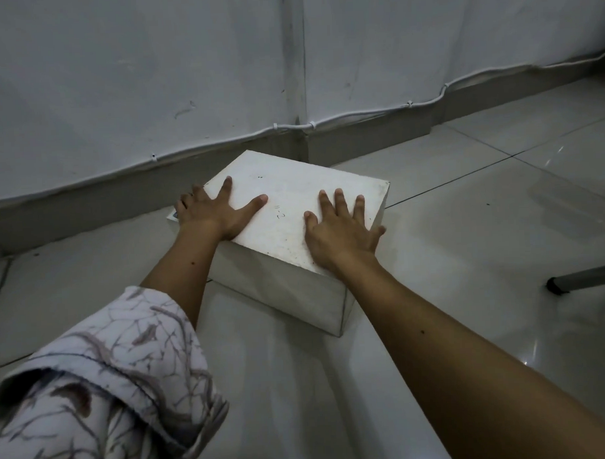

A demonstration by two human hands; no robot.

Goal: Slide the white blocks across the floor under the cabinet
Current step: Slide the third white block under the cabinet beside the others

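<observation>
**Two hands flat on a white block at the foot of a wall**

A single white block (286, 209) lies on the glossy tiled floor (466, 258), its far corner close to the grey skirting (370, 141) where two wall panels meet. Its broad top face is turned up and carries faint handwritten marks near the middle. The left hand (214, 211) rests on the block's left part, palm down, fingers (227, 185) straight and spread wide; the outer ones reach over the left edge, so their contact there cannot be judged. The right hand (342, 228) lies palm down on the right part of the top face, fingers (339, 200) straight and slightly apart, the little finger at the block's right edge. Neither hand curls round the block. The left forearm emerges from a rolled, pale patterned sleeve (111, 390); the right forearm is bare. A white cable (359, 115), clipped at intervals, runs along the wall above the skirting. A dark-tipped furniture leg (584, 278) enters at the right edge.
</observation>
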